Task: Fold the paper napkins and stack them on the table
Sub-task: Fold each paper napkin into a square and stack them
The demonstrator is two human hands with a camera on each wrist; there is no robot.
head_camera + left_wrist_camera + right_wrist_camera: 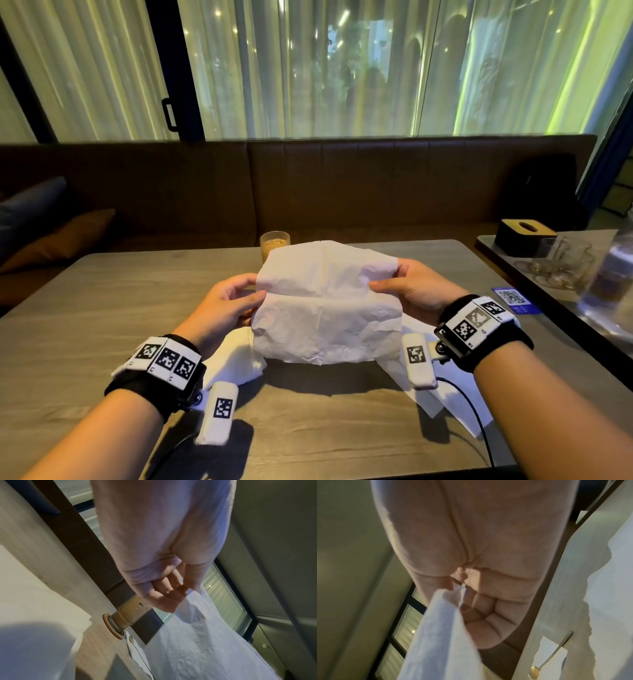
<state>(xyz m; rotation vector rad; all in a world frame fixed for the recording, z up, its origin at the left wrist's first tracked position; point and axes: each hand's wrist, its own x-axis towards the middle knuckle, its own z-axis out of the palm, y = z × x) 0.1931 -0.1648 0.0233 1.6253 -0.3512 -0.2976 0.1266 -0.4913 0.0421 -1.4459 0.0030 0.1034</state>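
A white, creased paper napkin (325, 301) hangs spread out above the wooden table (102, 308), held between both hands. My left hand (233, 301) pinches its left edge, thumb against fingers. My right hand (404, 284) pinches its right edge. The left wrist view shows the fingers (164, 596) curled onto the napkin (205, 642) corner. In the right wrist view the napkin (440, 635) edge is nipped at the thumb. More white napkins lie flat on the table under the held one, at left (236, 363) and at right (442, 401).
A glass of brown drink (274, 245) stands on a coaster behind the napkin. A spoon (551, 654) lies on a napkin near it. A second table at right carries a tissue box (524, 234) and glasses (561, 263). A blue QR card (515, 299) lies by my right wrist. A brown bench runs behind.
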